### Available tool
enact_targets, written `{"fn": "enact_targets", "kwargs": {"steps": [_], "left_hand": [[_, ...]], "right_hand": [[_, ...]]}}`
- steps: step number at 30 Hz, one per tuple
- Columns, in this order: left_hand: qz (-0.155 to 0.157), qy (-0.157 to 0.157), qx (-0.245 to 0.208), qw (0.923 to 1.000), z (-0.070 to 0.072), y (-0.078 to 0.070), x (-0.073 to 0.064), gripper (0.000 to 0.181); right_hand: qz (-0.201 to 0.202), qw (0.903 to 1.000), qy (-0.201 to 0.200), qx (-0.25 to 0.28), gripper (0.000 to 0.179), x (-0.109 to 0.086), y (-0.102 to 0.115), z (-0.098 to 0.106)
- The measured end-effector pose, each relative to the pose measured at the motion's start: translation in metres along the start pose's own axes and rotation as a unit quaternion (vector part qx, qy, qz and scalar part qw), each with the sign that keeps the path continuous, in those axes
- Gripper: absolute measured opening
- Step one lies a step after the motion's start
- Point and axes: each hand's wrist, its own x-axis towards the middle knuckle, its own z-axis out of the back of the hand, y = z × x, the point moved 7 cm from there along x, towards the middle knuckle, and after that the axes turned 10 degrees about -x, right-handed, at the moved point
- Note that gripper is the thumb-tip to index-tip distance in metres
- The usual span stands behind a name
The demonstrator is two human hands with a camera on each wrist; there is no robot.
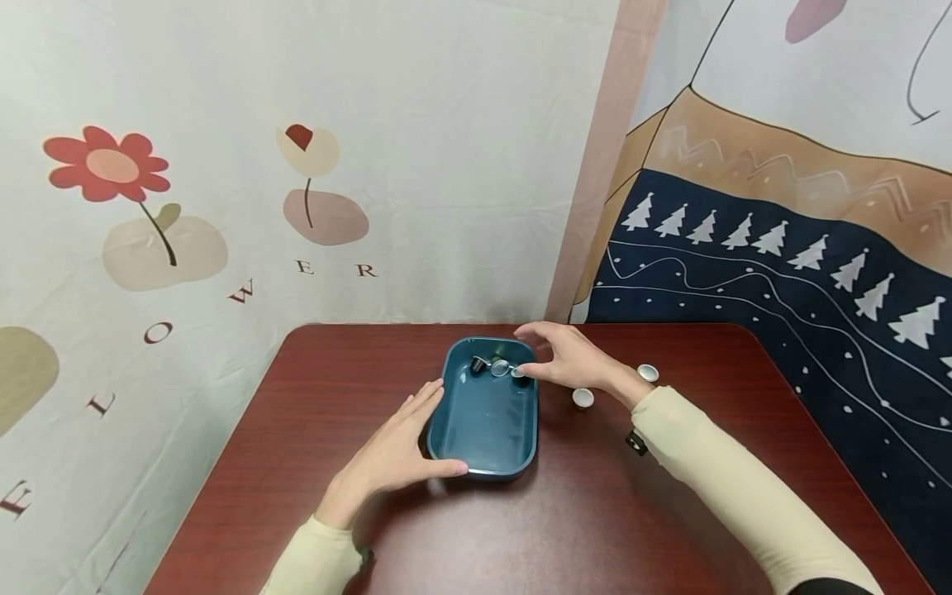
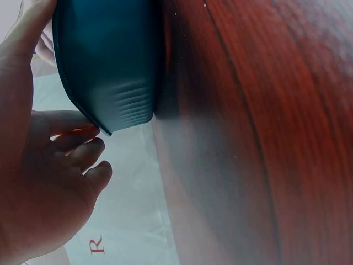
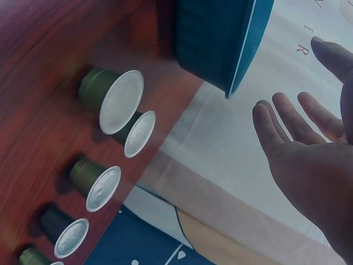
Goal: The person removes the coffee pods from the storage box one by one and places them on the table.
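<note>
A deep blue rectangular tray (image 1: pixel 487 430) stands on the table, with several small coffee capsules (image 1: pixel 500 368) at its far end, one of them dark (image 1: pixel 478 364). My left hand (image 1: pixel 394 446) touches the tray's left side with nearly straight fingers, its thumb along the near rim. In the left wrist view, the fingers of the left hand (image 2: pixel 60 171) lie by the tray wall (image 2: pixel 110 72), some loosely bent. Over the tray's far right corner is my right hand (image 1: pixel 568 355), thumb and fingers spread apart. Nothing shows between the fingers of the right hand (image 3: pixel 309 138) in the right wrist view.
Right of the tray, on the reddish-brown table (image 1: pixel 297 413), are capsules with pale lids, one near (image 1: pixel 583 398) and one farther off (image 1: pixel 648 373). The right wrist view shows several green and dark capsules (image 3: pixel 95 182) there. A printed cloth (image 1: pixel 461 165) hangs behind the table.
</note>
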Motion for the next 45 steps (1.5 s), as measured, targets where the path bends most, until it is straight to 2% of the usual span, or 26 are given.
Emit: {"fn": "enact_targets", "kwargs": {"steps": [7,25,37,45], "left_hand": [[0.002,0.000,0.000,1.0000,0.000,0.001,-0.001,0.131],[-0.002,0.003,-0.003,1.0000,0.000,-0.001,-0.001,0.128],[-0.002,0.012,-0.005,0.9999,-0.001,0.001,-0.001,0.133],[-0.003,0.012,-0.005,0.9999,-0.001,0.000,-0.001,0.134]], "right_hand": [[0.011,0.9997,0.022,0.007,0.065,0.016,0.007,-0.010],[0.025,0.9978,0.058,-0.019,0.064,0.049,0.023,-0.034],[0.004,0.9928,0.101,-0.065,0.061,0.065,0.023,-0.051],[0.016,0.9867,0.123,-0.106,0.058,0.074,0.024,-0.063]]}}
